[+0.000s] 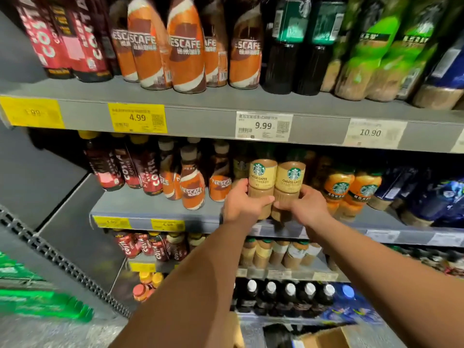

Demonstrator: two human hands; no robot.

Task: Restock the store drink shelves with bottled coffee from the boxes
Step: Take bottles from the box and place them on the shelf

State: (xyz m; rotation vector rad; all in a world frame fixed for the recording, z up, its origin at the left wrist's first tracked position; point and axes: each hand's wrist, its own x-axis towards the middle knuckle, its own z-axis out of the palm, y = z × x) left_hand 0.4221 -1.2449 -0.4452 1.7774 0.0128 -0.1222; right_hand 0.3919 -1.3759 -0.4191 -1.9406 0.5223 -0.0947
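Shelving step. The left hand (241, 203) is clamped on the left bottle (262, 175) and the right hand (308, 207) on the right bottle (290, 179). The bottles are touching between the hands, at the shelf (140, 204) front. The next move probably calls for pushing both upright into the gap beyond the fingertips, then releasing them.

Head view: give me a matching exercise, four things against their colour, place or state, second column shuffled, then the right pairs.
Column one
1. left hand
2. 4.99 price tag
3. 9.99 price tag
4. cardboard box

Column two
A. white, on the front edge of the upper shelf
B. at the bottom edge of the view
C. grips a Cheese Latte bottle
D. yellow, on the front edge of the upper shelf

Pairs: 1-C; 2-D; 3-A; 4-B
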